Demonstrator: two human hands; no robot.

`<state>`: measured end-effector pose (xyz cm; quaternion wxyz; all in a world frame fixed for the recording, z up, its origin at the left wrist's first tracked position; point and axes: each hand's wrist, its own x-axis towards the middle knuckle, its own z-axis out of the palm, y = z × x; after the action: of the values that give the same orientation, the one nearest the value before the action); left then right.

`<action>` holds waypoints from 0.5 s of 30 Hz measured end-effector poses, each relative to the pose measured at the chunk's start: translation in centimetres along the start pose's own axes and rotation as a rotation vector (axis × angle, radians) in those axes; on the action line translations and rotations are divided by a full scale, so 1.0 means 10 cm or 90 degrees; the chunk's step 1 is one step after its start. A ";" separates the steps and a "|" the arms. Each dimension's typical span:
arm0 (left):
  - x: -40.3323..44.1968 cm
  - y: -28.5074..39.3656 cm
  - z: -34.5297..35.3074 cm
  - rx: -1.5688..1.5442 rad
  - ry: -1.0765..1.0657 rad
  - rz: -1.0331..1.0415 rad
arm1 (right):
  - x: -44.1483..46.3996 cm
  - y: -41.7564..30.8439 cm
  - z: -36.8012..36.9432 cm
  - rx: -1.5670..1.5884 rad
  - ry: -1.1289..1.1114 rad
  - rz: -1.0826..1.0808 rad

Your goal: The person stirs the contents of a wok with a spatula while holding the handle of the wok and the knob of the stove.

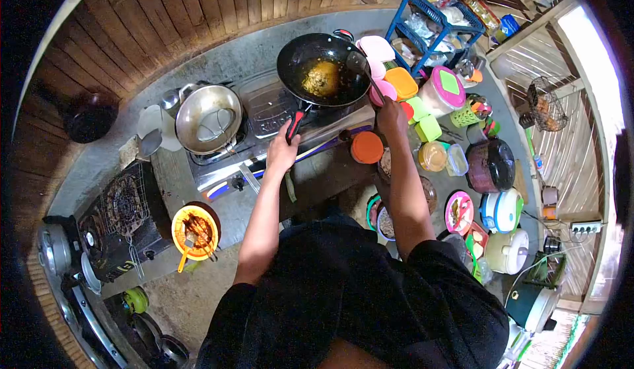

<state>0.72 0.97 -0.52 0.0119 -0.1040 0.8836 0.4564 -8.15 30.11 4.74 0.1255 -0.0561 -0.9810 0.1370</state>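
My left hand (282, 153) is closed around the red-and-black handle (297, 124) of a black wok (290, 72), which sits on the right side of the stove. In the wok's bottom lies a golden-brown, minced-looking food (321, 78) with oil around it. My right hand (392, 118) grips the long handle of a ladle (357, 63); its rounded dark head rests inside the wok's right side. Just below the right hand stands a jar with an orange lid (366, 147).
A steel pan (210, 119) occupies the left burner. An orange bowl of red sauce (196, 231) with a brush stands at lower left, near a grill (122, 204). Colourful lidded containers (401, 82), a blue rack (432, 29) and a dark pot (491, 164) crowd the right.
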 end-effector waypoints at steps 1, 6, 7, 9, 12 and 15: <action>0.00 0.01 0.01 0.007 0.010 -0.001 | 0.05 0.03 0.04 0.011 0.009 -0.002; 0.02 0.06 0.07 0.043 0.064 0.009 | 0.26 0.13 0.24 0.023 -0.078 -0.026; 0.03 0.07 0.07 0.046 0.071 0.006 | 0.28 0.13 0.25 0.023 -0.134 -0.009; 0.02 0.10 0.07 0.062 0.057 -0.017 | 0.31 0.20 0.32 0.049 -0.133 -0.040; 0.00 0.20 0.05 0.096 0.053 -0.057 | 0.41 0.33 0.50 0.080 -0.150 -0.231; 0.01 0.14 0.10 0.079 0.052 -0.077 | 0.39 0.43 0.57 0.228 -0.204 -0.157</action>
<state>0.25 2.52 0.04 0.0102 -0.1751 0.9019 0.3947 -13.03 33.29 -0.84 -0.0074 0.1090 -0.9478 0.2995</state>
